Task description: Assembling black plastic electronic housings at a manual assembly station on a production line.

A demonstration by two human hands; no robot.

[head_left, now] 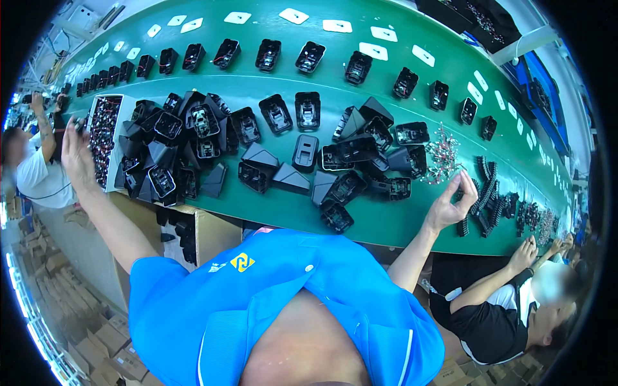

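My left hand (78,157) is raised at the far left, beside a white box (129,106) of small dark and red parts (105,138). A small dark thing shows at its fingertips, too small to name. My right hand (454,204) is at the right, thumb and fingers pinched together just below a loose heap of small parts with red and silvery leads (443,154). Whatever the pinch holds is hidden. Between my hands lie many black plastic housings (306,153), some hollow side up, others turned over. A dense pile of them (168,125) adjoins the box.
Along the green bench (257,209) runs a row of black housings (268,55), with white plates (337,26) behind it. Black ribbed strips (489,199) lie right of my hand. Co-workers sit at right (496,309) and far left (42,170). An open carton (215,235) stands below the bench edge.
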